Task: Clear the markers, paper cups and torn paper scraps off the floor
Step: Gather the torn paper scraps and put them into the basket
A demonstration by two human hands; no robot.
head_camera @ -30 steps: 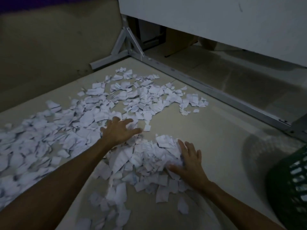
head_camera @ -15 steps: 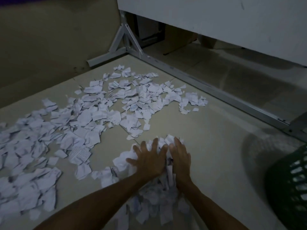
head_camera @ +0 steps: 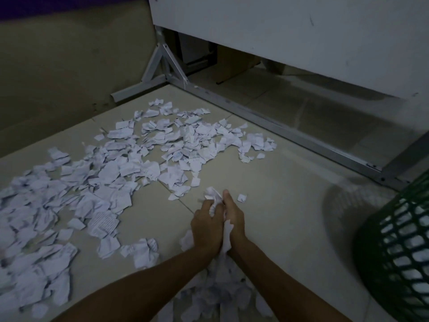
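Left hand (head_camera: 206, 225) and right hand (head_camera: 234, 217) pressed together, fingers curled round a crumpled wad of scraps (head_camera: 213, 198). Loose torn paper scraps (head_camera: 130, 168), flat and ragged, cover tiled floor (head_camera: 278, 205) left of the wad. Green lattice basket (head_camera: 399, 252) to its right.

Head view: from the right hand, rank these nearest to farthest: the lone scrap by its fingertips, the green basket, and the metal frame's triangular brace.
From the right hand:
1. Lone scrap, on the floor just beyond its fingertips, slightly right.
2. Green basket, off to the right at the frame edge.
3. Triangular brace, far ahead and to the left, by the wall.
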